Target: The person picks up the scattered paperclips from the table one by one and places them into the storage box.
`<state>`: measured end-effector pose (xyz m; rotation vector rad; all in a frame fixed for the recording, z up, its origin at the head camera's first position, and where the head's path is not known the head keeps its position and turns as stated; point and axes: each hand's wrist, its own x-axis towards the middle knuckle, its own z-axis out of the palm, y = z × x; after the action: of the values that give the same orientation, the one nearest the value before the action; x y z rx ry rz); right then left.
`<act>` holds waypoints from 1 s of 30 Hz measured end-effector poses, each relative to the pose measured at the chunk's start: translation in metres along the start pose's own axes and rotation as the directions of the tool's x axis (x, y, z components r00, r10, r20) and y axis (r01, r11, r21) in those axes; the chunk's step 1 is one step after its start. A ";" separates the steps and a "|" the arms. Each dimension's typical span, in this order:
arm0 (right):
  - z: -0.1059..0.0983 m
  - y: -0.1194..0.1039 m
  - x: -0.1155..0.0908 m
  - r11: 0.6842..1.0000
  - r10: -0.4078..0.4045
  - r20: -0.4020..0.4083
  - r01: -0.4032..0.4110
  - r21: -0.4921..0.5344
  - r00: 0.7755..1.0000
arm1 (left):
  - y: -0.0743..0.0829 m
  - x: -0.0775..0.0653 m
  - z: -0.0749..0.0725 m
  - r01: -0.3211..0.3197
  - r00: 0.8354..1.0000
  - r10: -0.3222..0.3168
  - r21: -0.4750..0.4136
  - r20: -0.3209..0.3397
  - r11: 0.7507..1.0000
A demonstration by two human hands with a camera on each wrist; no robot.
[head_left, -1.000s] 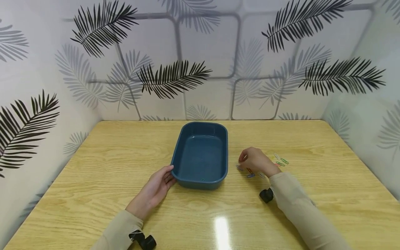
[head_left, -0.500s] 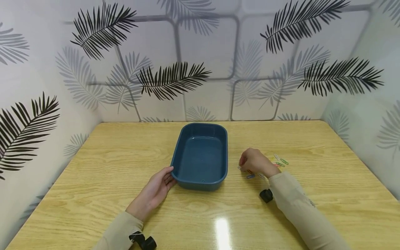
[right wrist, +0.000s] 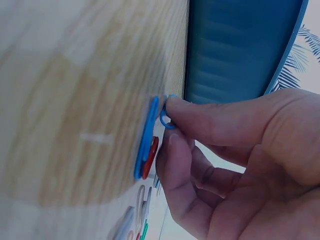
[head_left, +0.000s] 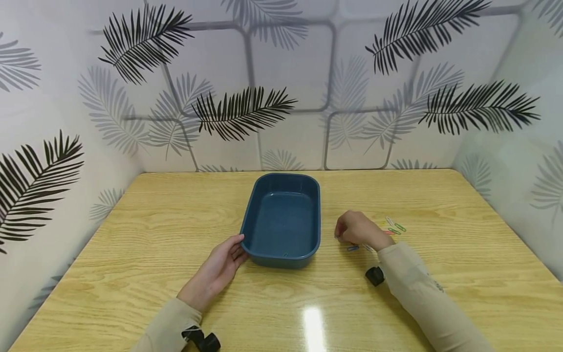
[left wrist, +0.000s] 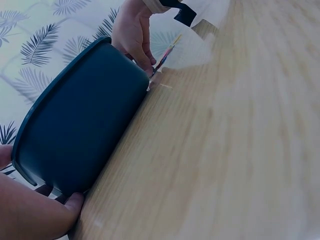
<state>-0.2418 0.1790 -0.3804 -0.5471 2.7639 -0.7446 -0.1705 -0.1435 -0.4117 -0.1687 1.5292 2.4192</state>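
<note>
A dark blue plastic basin [head_left: 281, 220] stands on the wooden table. My left hand [head_left: 223, 261] holds its near left corner, thumb at the rim and fingers against the side below. A small green paper clip [head_left: 285, 254] lies inside at the near end. To the right of the basin, my right hand [head_left: 357, 229] is low over the table. In the right wrist view its thumb and forefinger pinch a light blue paper clip [right wrist: 164, 118]. Beside the fingertips lie a blue paper clip [right wrist: 146, 140] and a red paper clip [right wrist: 150, 159].
Several more paper clips lie right of the right hand, among them a green paper clip [head_left: 400, 227] and a white paper clip [head_left: 389, 221]. The patterned wall [head_left: 290, 142] rises behind the table's far edge. Bare wood [head_left: 176, 210] extends left of the basin.
The light blue clip by my right fingertips is now mostly covered by the fingers, which have closed on it. The right hand has dipped slightly. My left hand and the basin stay put.
</note>
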 end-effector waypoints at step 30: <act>-0.042 -0.020 0.013 0.920 0.071 0.002 -0.067 0.386 0.997 | 0.002 0.000 0.001 0.000 1.000 0.000 -0.015 -0.010 1.000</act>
<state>-0.2609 0.1757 -0.3355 -0.3610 2.5286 -1.2381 -0.1708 -0.1438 -0.4096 -0.1846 1.5153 2.4339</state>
